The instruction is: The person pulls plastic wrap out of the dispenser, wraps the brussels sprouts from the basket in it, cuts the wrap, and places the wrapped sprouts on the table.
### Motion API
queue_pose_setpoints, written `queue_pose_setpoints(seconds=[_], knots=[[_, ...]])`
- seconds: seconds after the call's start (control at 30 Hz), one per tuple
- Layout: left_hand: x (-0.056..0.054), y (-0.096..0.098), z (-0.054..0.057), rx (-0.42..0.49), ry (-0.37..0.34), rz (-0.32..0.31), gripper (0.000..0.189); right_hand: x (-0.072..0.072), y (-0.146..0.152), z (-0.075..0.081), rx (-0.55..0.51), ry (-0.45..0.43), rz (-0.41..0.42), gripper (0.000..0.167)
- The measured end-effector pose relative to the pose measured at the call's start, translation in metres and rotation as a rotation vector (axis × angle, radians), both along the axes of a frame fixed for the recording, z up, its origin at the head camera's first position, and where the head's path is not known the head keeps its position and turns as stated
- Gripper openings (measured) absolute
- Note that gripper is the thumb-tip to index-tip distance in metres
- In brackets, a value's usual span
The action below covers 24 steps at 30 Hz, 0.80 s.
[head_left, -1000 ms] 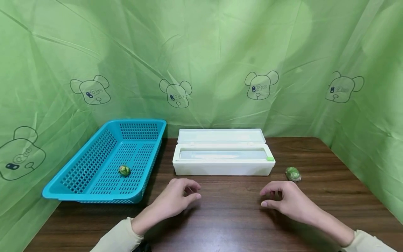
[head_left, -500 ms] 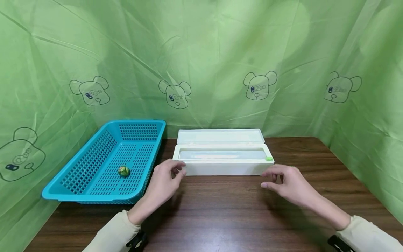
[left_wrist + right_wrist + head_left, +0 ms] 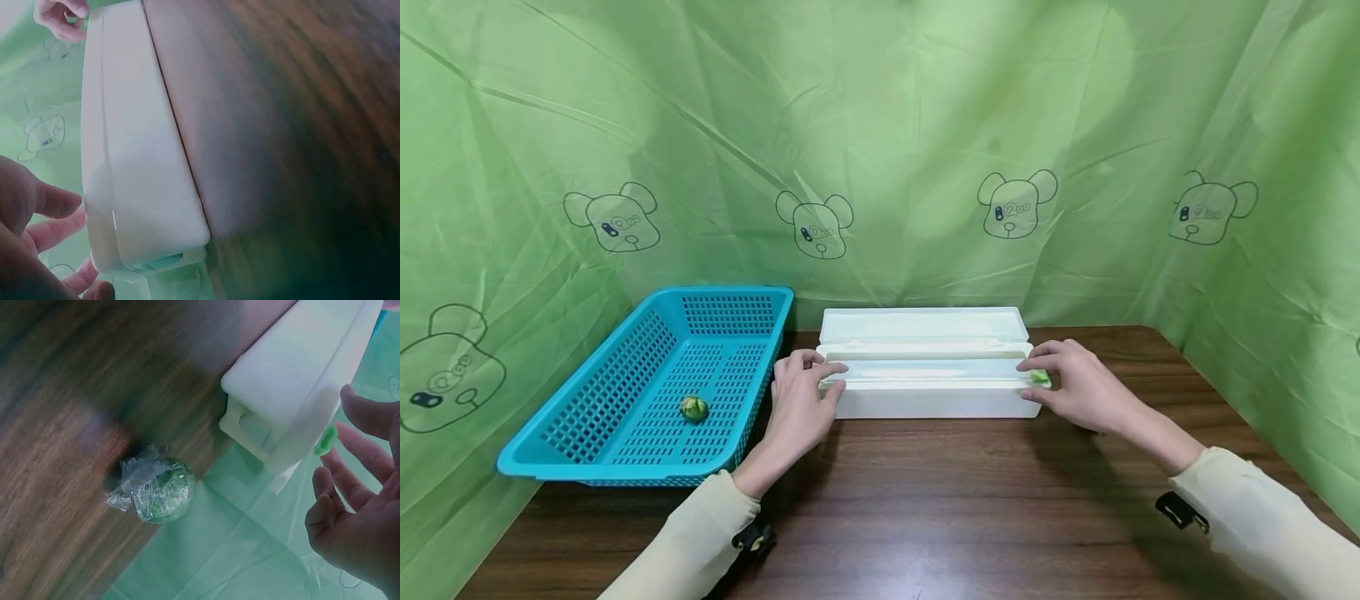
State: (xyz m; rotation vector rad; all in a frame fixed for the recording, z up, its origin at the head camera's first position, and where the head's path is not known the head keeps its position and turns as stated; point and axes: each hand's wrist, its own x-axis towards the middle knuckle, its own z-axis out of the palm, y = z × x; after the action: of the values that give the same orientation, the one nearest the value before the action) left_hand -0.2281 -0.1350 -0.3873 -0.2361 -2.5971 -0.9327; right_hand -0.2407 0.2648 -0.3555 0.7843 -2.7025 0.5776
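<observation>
On desk point(image 3: 917, 508): white box point(image 3: 936, 403), lid point(image 3: 921, 323) up. At box's left end: left hand point(image 3: 795, 408), fingers loose, gripping nothing. At right end, by green tab point(image 3: 325, 440): right hand point(image 3: 1081, 390), loose and free too. Touching: cannot tell. Nearby: plastic-wrapped green ball point(image 3: 167, 492). Left: blue basket point(image 3: 625, 471), small green ball point(image 3: 694, 408) inside.

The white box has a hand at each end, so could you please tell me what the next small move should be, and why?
Probably, the left hand and right hand should pinch the clear film together: the white box has its lid open, and both hands are at opposite ends of the opening where the film lies.
</observation>
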Motion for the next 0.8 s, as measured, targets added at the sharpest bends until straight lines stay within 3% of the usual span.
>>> queue_pose_setpoints(seconds=[0.17, 0.47, 0.8], knots=[[-0.002, 0.001, -0.001, 0.015, -0.027, 0.004, 0.014, -0.005, 0.001, -0.001, 0.027, 0.012, 0.036, 0.024], [-0.006, 0.002, 0.001, 0.042, -0.034, 0.019, 0.011, -0.014, -0.004, 0.003, -0.036, -0.042, 0.034, 0.004], [-0.013, 0.005, 0.002, 0.061, -0.039, 0.051, 0.007, -0.027, -0.006, 0.005, -0.077, -0.065, 0.006, 0.010]])
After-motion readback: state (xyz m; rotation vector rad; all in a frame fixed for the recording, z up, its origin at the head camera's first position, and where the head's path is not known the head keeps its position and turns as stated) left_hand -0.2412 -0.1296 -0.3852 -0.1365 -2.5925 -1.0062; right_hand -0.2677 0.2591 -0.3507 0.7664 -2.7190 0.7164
